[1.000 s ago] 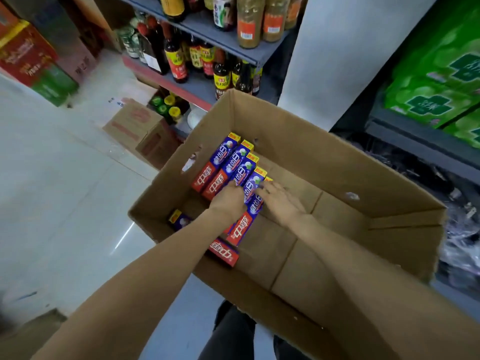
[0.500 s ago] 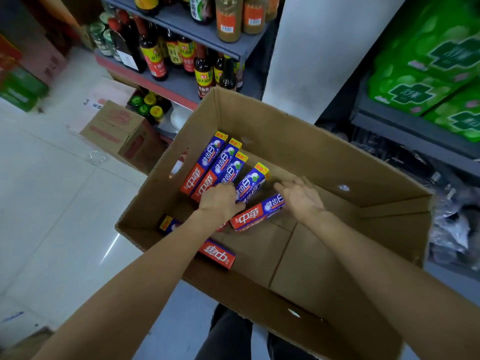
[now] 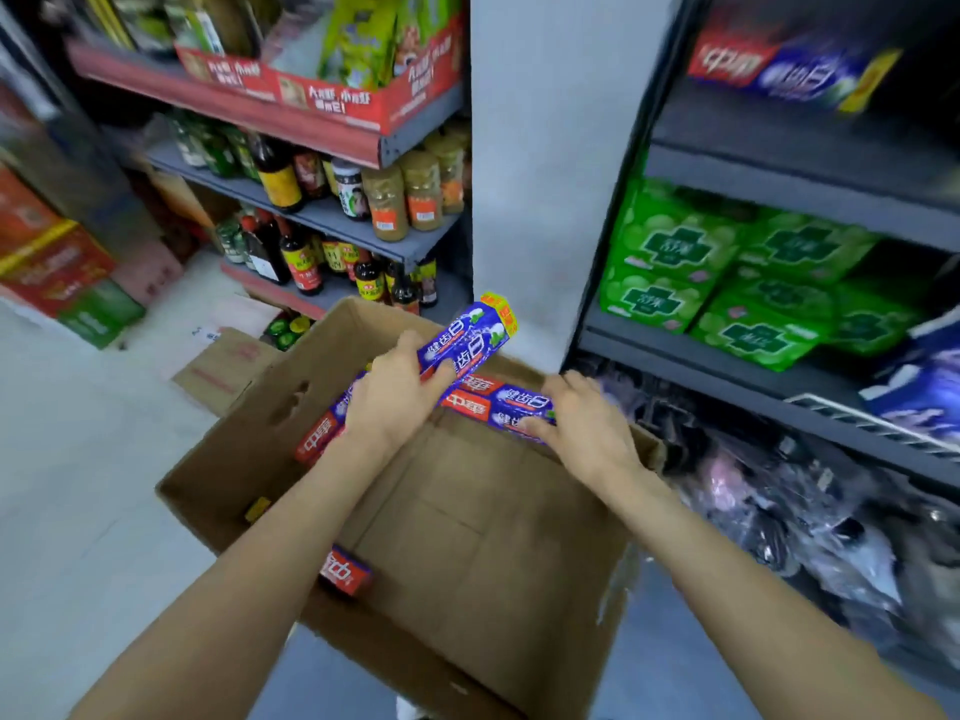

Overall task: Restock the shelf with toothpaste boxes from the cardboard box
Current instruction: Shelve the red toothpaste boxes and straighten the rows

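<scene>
Both my hands are over the open cardboard box (image 3: 519,579), each carrying toothpaste boxes lifted clear of its floor. My left hand (image 3: 389,402) wraps around the middle of a bundle of long toothpaste boxes (image 3: 467,340). The fingers curl over the top, close together, and the thumb is hidden underneath. My right hand (image 3: 592,428) clamps a second bundle (image 3: 498,402) by its near end, fingers slightly spread along the side of the packs (the thumb is out of sight here too).

The left bundle runs on a diagonal. Its red end points to about 7 o'clock, down into the carton, and its yellow-capped end points to about 1 o'clock, toward the white pillar (image 3: 545,148). The right bundle lies nearly level, from 9 o'clock to 3 o'clock, with its red end nearest the left hand.

More of the same toothpaste sits blurred on the top shelf (image 3: 805,142) at 1 o'clock, so I judge that is the destination. To do this step well, I would keep each bundle squeezed so no pack slides out, then turn the long sides level before setting them down. At least two boxes remain in the carton, one at its near edge (image 3: 345,571).
</scene>
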A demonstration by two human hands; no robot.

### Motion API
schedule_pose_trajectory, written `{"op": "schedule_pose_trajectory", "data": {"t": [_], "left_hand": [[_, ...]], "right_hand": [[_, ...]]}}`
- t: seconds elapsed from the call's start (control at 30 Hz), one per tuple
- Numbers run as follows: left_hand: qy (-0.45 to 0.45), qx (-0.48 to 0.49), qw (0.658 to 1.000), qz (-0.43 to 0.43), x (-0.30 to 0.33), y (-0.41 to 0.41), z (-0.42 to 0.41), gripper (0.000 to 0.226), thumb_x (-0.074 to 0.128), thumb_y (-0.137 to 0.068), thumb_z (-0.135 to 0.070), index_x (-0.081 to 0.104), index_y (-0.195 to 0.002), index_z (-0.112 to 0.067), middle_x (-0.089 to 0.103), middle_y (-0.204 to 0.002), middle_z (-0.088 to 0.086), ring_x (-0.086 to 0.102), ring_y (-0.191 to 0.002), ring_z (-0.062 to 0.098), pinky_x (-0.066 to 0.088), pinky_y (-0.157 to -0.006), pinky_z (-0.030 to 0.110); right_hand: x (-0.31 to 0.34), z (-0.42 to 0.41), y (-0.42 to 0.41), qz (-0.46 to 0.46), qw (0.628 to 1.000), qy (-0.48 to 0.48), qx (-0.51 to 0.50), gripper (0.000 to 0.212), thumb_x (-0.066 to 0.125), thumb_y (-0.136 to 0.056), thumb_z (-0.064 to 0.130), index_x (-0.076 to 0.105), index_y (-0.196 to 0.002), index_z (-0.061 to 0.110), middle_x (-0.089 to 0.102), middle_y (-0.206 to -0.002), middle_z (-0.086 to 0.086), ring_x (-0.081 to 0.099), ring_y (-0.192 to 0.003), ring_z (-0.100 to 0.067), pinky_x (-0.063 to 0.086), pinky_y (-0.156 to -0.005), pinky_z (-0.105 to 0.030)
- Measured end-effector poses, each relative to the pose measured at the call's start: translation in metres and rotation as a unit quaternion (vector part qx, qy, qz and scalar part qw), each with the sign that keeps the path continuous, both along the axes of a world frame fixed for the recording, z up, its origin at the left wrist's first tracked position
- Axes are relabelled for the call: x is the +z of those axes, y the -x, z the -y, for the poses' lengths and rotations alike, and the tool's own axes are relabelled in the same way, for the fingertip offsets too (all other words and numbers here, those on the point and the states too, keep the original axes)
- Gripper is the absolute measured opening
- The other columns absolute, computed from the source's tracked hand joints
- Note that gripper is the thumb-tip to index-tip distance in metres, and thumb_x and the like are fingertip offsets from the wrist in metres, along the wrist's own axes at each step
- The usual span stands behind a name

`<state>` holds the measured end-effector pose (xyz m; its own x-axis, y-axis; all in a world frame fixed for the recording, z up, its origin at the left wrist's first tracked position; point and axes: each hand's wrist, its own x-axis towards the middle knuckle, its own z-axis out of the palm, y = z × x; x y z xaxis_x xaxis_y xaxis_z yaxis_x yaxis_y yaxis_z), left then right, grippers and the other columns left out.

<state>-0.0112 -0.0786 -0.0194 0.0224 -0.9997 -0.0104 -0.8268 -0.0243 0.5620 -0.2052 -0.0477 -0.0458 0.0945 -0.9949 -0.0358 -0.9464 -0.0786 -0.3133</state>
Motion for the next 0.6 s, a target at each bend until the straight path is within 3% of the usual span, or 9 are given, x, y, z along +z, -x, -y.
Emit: {"op": "schedule_pose_trajectory", "data": {"t": [0.17, 0.47, 0.6], "left_hand": [[0.068, 0.024, 0.996, -0.054, 0.049, 0.093, -0.015, 0.034, 0.05, -0.091, -0.043, 0.049, -0.109, -0.014, 0.065, -0.107, 0.013, 0.058, -0.098, 0.035, 0.038, -0.071, 0.035], [0.151, -0.042, 0.974, -0.161, 0.126, 0.226, 0.004, 0.033, 0.051, -0.093, -0.041, 0.052, -0.106, -0.011, 0.067, -0.099, 0.013, 0.063, -0.09, 0.032, 0.043, -0.07, 0.035], [0.181, -0.037, 0.971, -0.15, 0.146, 0.257, 0.042, 0.039, 0.051, -0.093, -0.043, 0.055, -0.11, -0.008, 0.064, -0.109, 0.016, 0.06, -0.098, 0.033, 0.046, -0.081, 0.038]], "right_hand": [[0.061, -0.015, 0.091, 0.103, 0.991, 0.067, -0.052, 0.037, 0.056, -0.089, 0.042, 0.05, -0.111, 0.012, 0.049, -0.113, -0.005, 0.048, -0.11, -0.024, 0.037, -0.075, -0.032], [0.139, -0.01, 0.236, 0.2, 0.948, 0.162, -0.188, 0.038, 0.057, -0.09, 0.039, 0.055, -0.105, 0.004, 0.057, -0.11, -0.014, 0.054, -0.101, -0.03, 0.037, -0.076, -0.033], [0.167, 0.011, 0.278, 0.228, 0.922, 0.202, -0.238, 0.04, 0.055, -0.091, 0.039, 0.056, -0.104, 0.002, 0.059, -0.11, -0.019, 0.055, -0.101, -0.033, 0.032, -0.069, -0.029]]}}
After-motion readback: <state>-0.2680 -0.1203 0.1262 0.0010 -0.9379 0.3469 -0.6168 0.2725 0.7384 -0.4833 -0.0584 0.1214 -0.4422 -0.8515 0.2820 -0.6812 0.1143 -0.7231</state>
